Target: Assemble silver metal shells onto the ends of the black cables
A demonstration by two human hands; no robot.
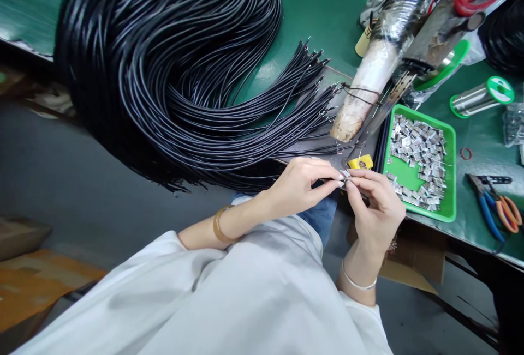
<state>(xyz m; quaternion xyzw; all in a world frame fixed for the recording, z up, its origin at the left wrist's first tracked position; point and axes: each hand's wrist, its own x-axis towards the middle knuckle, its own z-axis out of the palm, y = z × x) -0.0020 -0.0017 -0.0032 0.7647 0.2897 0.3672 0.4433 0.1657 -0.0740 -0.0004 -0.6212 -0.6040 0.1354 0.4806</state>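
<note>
- Table (pixel 303 0): green surface, all clock bearings taken from the meeting fingertips.
- Black cables (pixel 143 93): thick curved bundle at 10 o'clock, stripped ends pointing toward 12.
- White tube (pixel 364 79): wrapped, at 12 to 1 o'clock, slanting.
- Green tray (pixel 451 180): at 3 o'clock, holding many metal parts (pixel 426 148).
- Left hand (pixel 301 180): arriving from 9 o'clock; grip pinched on the small metal piece.
- Right hand (pixel 376 202): at 4 o'clock; grip pinched on the same piece.
- Pliers (pixel 489 216): beyond the tray, between 3 and 4 o'clock.
- Yellow block (pixel 360 162): just beside, at 1 to 2 o'clock.
- Small metal piece (pixel 346 173): between both hands' fingertips, at the dial's centre; detail too small to tell.
</note>
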